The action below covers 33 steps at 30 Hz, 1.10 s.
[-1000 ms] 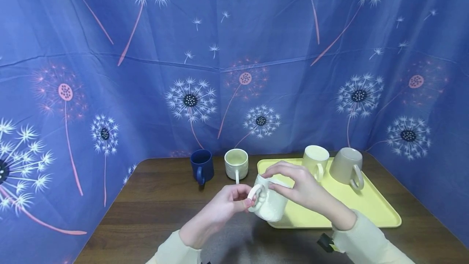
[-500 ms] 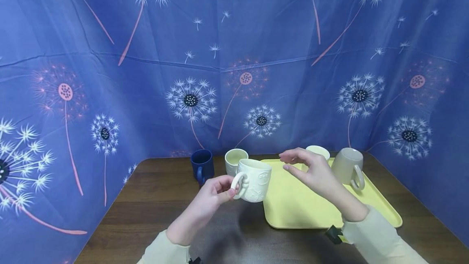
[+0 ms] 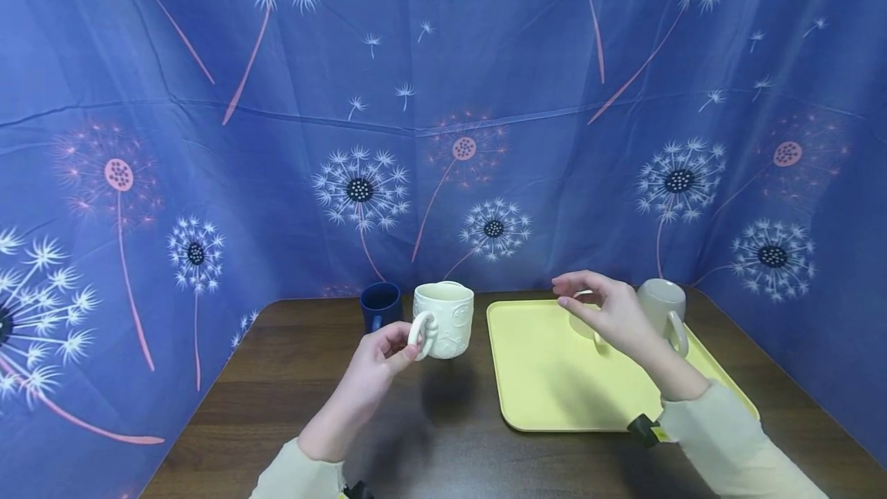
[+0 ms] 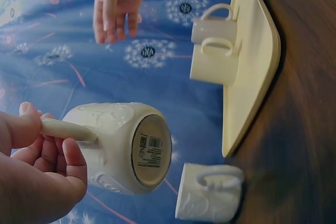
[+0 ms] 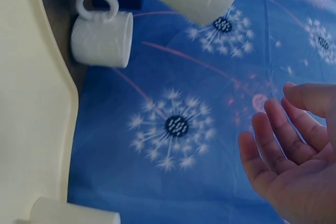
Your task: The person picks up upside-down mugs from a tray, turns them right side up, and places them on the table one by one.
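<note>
My left hand (image 3: pixel 370 376) pinches the handle of a white embossed mug (image 3: pixel 446 322), raised over the dark wooden table and upright. Its underside, with a printed label (image 4: pixel 149 150), faces the left wrist camera. In the head view this mug covers the other white mug (image 4: pixel 210 192), which stands on the table behind it. My right hand (image 3: pixel 613 314) hovers above the yellow tray (image 3: pixel 540 376), fingers loosely bent and nothing in them. Partly hidden behind that hand, an upside-down cream mug (image 4: pixel 212 64) and a greyish mug (image 3: pixel 661 306) stand at the tray's back.
A dark blue mug (image 3: pixel 379 305) stands at the back of the table (image 3: pixel 277 376), left of the held mug. Behind the table hangs a blue cloth (image 3: pixel 554 137) with dandelion prints. The tray takes up the table's right side.
The right hand has let go of the white mug and drawn away to the right. The left hand has carried the mug left and up, turning it from tilted to upright.
</note>
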Each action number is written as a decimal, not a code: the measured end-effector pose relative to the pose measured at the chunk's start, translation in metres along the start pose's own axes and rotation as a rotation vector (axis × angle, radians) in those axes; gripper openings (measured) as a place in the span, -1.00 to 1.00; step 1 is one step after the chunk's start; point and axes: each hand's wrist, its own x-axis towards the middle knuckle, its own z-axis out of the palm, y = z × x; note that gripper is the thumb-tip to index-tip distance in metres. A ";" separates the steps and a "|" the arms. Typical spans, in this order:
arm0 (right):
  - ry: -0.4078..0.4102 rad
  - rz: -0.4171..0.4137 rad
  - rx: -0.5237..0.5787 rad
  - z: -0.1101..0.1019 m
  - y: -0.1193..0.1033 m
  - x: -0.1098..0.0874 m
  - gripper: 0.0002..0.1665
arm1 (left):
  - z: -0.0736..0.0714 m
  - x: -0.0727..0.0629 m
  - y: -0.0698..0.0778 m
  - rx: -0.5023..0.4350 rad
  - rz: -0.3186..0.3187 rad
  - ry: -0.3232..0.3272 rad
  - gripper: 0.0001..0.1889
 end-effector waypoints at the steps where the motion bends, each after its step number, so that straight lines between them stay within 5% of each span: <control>1: -0.003 0.013 -0.005 0.000 0.003 0.000 -0.77 | -0.002 0.000 0.000 0.006 -0.006 0.021 -0.78; 16: 0.058 0.128 0.047 0.003 0.041 -0.004 -0.68 | -0.040 0.008 -0.006 0.085 -0.003 0.198 -0.82; 33: 0.182 0.256 -0.010 0.002 0.082 -0.019 -0.60 | -0.087 0.022 -0.032 0.130 0.036 0.378 -0.79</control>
